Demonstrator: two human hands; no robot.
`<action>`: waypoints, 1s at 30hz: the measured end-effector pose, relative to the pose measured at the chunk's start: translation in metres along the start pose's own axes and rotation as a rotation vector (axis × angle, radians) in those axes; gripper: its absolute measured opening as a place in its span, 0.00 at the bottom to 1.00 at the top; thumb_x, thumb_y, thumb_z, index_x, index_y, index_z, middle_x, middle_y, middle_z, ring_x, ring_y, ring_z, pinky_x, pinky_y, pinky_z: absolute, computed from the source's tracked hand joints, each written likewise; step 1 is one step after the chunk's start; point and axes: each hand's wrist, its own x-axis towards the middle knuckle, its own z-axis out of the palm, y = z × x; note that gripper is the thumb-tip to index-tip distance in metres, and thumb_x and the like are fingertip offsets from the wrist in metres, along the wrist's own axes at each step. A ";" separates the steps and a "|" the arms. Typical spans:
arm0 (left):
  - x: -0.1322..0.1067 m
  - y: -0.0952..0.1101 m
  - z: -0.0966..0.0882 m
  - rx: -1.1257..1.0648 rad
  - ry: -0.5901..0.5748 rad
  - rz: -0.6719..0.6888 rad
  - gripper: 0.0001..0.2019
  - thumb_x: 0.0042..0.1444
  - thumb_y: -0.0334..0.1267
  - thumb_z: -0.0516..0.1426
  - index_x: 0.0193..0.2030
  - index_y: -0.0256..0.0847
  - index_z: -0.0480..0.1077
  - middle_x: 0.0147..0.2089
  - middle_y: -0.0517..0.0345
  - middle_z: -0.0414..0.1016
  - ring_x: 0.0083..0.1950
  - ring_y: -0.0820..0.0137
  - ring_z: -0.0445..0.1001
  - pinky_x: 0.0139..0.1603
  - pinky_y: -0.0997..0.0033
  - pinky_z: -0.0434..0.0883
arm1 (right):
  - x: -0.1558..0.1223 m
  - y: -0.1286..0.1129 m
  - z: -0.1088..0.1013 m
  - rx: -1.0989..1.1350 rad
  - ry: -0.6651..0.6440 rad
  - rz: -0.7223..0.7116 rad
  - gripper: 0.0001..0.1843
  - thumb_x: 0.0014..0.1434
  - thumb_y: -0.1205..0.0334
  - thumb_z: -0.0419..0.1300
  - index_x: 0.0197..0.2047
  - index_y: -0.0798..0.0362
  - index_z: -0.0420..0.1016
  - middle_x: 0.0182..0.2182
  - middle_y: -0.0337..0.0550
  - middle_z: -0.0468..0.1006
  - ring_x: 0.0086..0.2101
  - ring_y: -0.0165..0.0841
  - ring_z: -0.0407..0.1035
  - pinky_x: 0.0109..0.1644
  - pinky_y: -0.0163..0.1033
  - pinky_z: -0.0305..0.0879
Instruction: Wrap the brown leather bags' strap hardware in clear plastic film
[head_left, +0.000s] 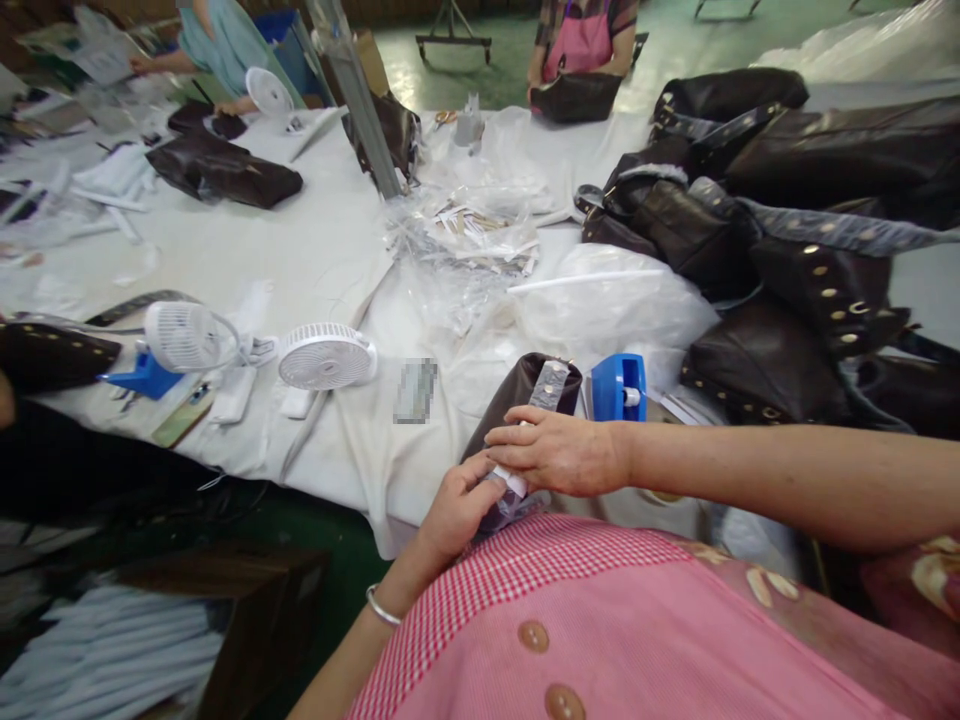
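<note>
A dark brown leather handbag (505,405) lies at the near table edge, against the pink apron. Its strap carries a clear plastic wrap (551,380) and brass-coloured studs. My left hand (459,508) grips the bag's near end, with thumb and fingers bent beside a small white piece (510,480). Across the top of the bag lies my right hand (562,452), its fingers stretched out and touching the strap area by that white piece. The right thumb is hidden. Just beyond the right hand stands a blue tape dispenser (619,388).
Brown bags (787,340) are heaped at the right. Plastic film (607,310) and a bag of small strips (480,225) lie ahead. To the left are a white fan (328,357) and another dispenser (154,375). A metal post (360,100) rises beyond. Two co-workers handle bags across the table.
</note>
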 end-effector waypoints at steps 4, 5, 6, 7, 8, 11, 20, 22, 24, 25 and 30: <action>0.000 0.001 -0.001 0.075 0.036 -0.016 0.14 0.59 0.42 0.55 0.43 0.38 0.78 0.50 0.51 0.79 0.53 0.60 0.74 0.56 0.65 0.69 | -0.009 -0.007 0.010 0.021 0.121 0.087 0.13 0.66 0.64 0.56 0.51 0.53 0.76 0.53 0.49 0.75 0.60 0.42 0.58 0.61 0.52 0.51; -0.001 0.002 -0.002 0.097 0.047 -0.010 0.14 0.59 0.42 0.55 0.43 0.38 0.78 0.52 0.50 0.78 0.55 0.60 0.74 0.58 0.64 0.68 | -0.013 -0.010 0.011 0.023 0.152 0.125 0.14 0.66 0.64 0.55 0.53 0.53 0.75 0.55 0.49 0.75 0.60 0.42 0.59 0.61 0.52 0.51; -0.001 0.002 -0.002 0.118 0.061 -0.004 0.14 0.60 0.43 0.55 0.44 0.39 0.78 0.54 0.50 0.77 0.57 0.60 0.72 0.59 0.64 0.67 | -0.018 -0.014 0.012 0.023 0.188 0.176 0.15 0.66 0.63 0.55 0.55 0.52 0.74 0.56 0.49 0.74 0.60 0.43 0.59 0.61 0.52 0.52; -0.002 0.002 -0.003 0.138 0.079 0.001 0.14 0.60 0.43 0.55 0.44 0.39 0.78 0.56 0.50 0.76 0.60 0.59 0.71 0.61 0.63 0.66 | -0.024 -0.017 0.013 0.023 0.233 0.243 0.17 0.66 0.61 0.55 0.57 0.52 0.72 0.57 0.50 0.73 0.60 0.43 0.60 0.61 0.52 0.53; -0.002 0.002 -0.004 0.156 0.102 0.005 0.14 0.60 0.43 0.55 0.44 0.39 0.78 0.57 0.49 0.75 0.62 0.59 0.69 0.62 0.63 0.65 | -0.033 -0.019 0.015 0.025 0.287 0.334 0.18 0.66 0.60 0.55 0.58 0.52 0.71 0.58 0.51 0.72 0.60 0.43 0.60 0.61 0.52 0.54; -0.003 0.002 -0.005 0.197 0.165 0.031 0.14 0.61 0.43 0.55 0.45 0.40 0.78 0.60 0.49 0.73 0.65 0.59 0.66 0.67 0.61 0.60 | -0.074 -0.017 0.026 0.060 0.508 0.758 0.21 0.64 0.56 0.57 0.59 0.54 0.71 0.58 0.54 0.71 0.58 0.43 0.63 0.62 0.51 0.57; 0.011 -0.001 0.007 0.099 0.295 -0.049 0.21 0.60 0.48 0.56 0.57 0.43 0.72 0.61 0.52 0.74 0.62 0.63 0.70 0.64 0.62 0.66 | -0.201 -0.017 0.084 0.615 0.703 2.019 0.15 0.56 0.58 0.59 0.39 0.59 0.81 0.37 0.50 0.82 0.42 0.42 0.73 0.48 0.42 0.65; 0.012 -0.001 0.009 0.077 0.285 -0.053 0.23 0.60 0.50 0.57 0.58 0.41 0.71 0.58 0.52 0.76 0.60 0.62 0.72 0.60 0.63 0.71 | -0.200 -0.024 0.099 0.688 0.748 2.017 0.14 0.55 0.58 0.59 0.35 0.60 0.81 0.32 0.51 0.82 0.37 0.41 0.74 0.43 0.41 0.66; 0.011 -0.001 0.011 0.071 0.290 -0.057 0.24 0.59 0.51 0.57 0.58 0.40 0.71 0.57 0.51 0.76 0.60 0.60 0.73 0.57 0.62 0.72 | -0.193 -0.026 0.111 0.768 0.809 1.991 0.14 0.55 0.59 0.58 0.31 0.61 0.80 0.29 0.50 0.81 0.32 0.38 0.73 0.38 0.39 0.67; 0.011 -0.001 0.011 0.069 0.294 -0.064 0.24 0.59 0.51 0.58 0.58 0.40 0.71 0.58 0.51 0.76 0.60 0.60 0.73 0.58 0.62 0.72 | -0.190 -0.026 0.116 0.803 0.842 1.974 0.13 0.55 0.60 0.58 0.29 0.60 0.79 0.28 0.50 0.81 0.30 0.36 0.73 0.36 0.38 0.66; 0.011 -0.006 0.010 0.042 0.311 -0.082 0.24 0.58 0.50 0.58 0.58 0.42 0.71 0.58 0.51 0.75 0.62 0.61 0.71 0.63 0.59 0.68 | -0.187 -0.024 0.123 0.860 0.948 1.916 0.09 0.50 0.62 0.59 0.24 0.58 0.76 0.24 0.45 0.78 0.27 0.33 0.71 0.33 0.35 0.66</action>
